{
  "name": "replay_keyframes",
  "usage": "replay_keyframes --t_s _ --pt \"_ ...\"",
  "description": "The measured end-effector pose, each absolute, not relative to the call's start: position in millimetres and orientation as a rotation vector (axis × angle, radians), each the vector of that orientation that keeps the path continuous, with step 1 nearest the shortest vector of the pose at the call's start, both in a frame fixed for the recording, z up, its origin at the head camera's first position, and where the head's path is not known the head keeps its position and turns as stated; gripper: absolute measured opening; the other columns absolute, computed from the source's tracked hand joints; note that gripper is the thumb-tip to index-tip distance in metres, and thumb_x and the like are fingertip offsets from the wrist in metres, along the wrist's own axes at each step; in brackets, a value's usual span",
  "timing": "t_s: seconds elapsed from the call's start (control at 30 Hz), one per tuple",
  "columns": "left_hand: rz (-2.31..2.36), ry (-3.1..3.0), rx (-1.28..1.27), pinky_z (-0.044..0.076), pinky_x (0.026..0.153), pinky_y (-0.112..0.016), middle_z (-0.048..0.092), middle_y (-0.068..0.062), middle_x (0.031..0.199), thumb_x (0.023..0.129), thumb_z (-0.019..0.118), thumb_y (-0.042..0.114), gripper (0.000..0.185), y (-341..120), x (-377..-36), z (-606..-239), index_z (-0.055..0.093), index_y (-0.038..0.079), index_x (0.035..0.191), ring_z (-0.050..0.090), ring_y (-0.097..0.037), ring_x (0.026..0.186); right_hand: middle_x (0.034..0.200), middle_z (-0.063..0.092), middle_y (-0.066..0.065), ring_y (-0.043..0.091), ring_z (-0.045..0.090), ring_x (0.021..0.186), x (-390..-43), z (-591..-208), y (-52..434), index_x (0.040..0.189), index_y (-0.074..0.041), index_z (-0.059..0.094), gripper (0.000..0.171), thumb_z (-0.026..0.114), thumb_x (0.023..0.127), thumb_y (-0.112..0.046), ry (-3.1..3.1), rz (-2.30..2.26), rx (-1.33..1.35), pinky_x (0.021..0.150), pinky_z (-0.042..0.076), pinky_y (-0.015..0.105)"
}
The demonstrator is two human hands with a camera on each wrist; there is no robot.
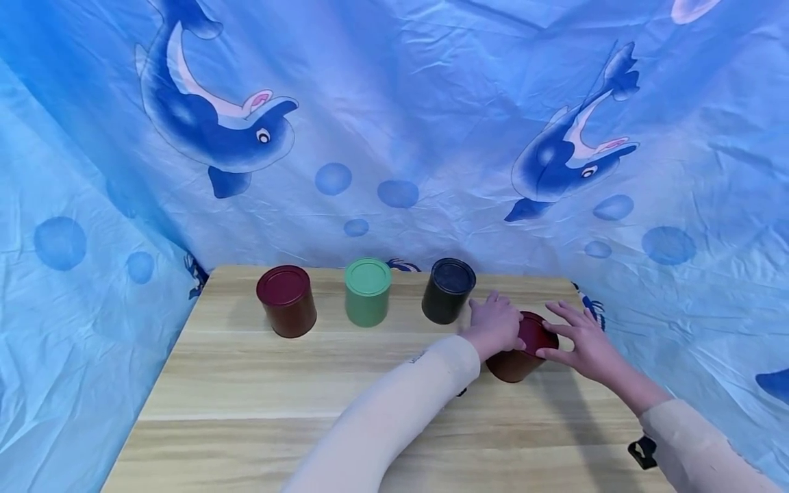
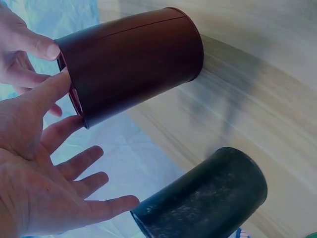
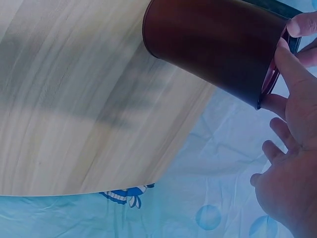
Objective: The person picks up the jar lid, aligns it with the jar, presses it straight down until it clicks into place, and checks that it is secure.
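A dark red can (image 1: 511, 370) with a dark red lid (image 1: 535, 333) stands at the right of the table, between both hands. My left hand (image 1: 496, 325) holds the rim at the top with thumb and index finger, its other fingers spread toward the black can (image 1: 448, 298). From the opposite side my right hand (image 1: 588, 346) takes the same rim between thumb and index finger. In the left wrist view the can (image 2: 133, 59) shows fingertips of both hands at its top edge. The right wrist view has the can (image 3: 213, 44) with the right thumb and index finger at its rim.
Along the table's back edge stand a green can (image 1: 367, 305) and, further left, another dark red can (image 1: 290, 311). Blue cloth (image 1: 394, 137) printed with dolphins hangs behind and beside the wooden table (image 1: 259, 404).
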State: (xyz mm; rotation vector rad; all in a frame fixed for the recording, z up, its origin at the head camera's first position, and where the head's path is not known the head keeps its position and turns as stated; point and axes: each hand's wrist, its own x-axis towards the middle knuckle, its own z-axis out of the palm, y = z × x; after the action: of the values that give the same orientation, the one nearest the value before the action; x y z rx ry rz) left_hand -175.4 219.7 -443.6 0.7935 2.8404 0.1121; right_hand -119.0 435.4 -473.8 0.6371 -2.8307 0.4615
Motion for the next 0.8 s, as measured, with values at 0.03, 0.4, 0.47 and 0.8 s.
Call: replay_keyframes --t_s 0.03,0.4,0.47,0.8 --pt "0.116 2.835 0.787 0.042 0.116 -0.053 0.058 0.016 0.149 0.090 0.077 0.066 0.054 221.0 -176.5 -445.3 0.067 0.051 0.141 0.037 -0.012 0.150 0.149 0.056 0.033 0.061 0.043 0.141 -119.0 -474.0 435.8 0.121 0.006 0.078 0.056 0.095 0.078 -0.026 -2.834 0.467 0.629 0.122 0.017 0.078" --pt "0.218 2.865 0.906 0.042 0.118 -0.041 0.051 0.015 0.160 0.094 0.069 0.070 0.059 217.2 -183.7 -465.6 0.061 0.048 0.149 0.036 -0.012 0.154 0.149 0.054 0.034 0.061 0.043 0.140 -119.7 -472.0 444.0 0.124 -0.002 0.077 0.059 0.097 0.076 -0.031 -2.854 0.472 0.563 0.115 0.019 0.086" --pt "0.203 2.886 0.975 0.042 0.119 -0.041 0.050 0.014 0.161 0.096 0.067 0.070 0.058 212.5 -184.1 -464.4 0.061 0.047 0.150 0.037 -0.014 0.155 0.148 0.056 0.034 0.061 0.044 0.140 -121.7 -470.6 444.0 0.124 -0.002 0.077 0.059 0.096 0.076 -0.031 -2.841 0.459 0.584 0.116 0.020 0.084" --pt "0.103 2.888 1.167 0.032 0.128 -0.049 0.045 0.007 0.167 0.101 0.065 0.062 0.058 163.2 -197.0 -433.7 0.058 0.040 0.154 0.035 -0.020 0.158 0.146 0.057 0.033 0.059 0.048 0.136 -129.7 -442.2 440.8 0.130 0.002 0.073 0.060 0.092 0.083 -0.030 -2.850 0.379 0.635 0.116 0.022 0.082"
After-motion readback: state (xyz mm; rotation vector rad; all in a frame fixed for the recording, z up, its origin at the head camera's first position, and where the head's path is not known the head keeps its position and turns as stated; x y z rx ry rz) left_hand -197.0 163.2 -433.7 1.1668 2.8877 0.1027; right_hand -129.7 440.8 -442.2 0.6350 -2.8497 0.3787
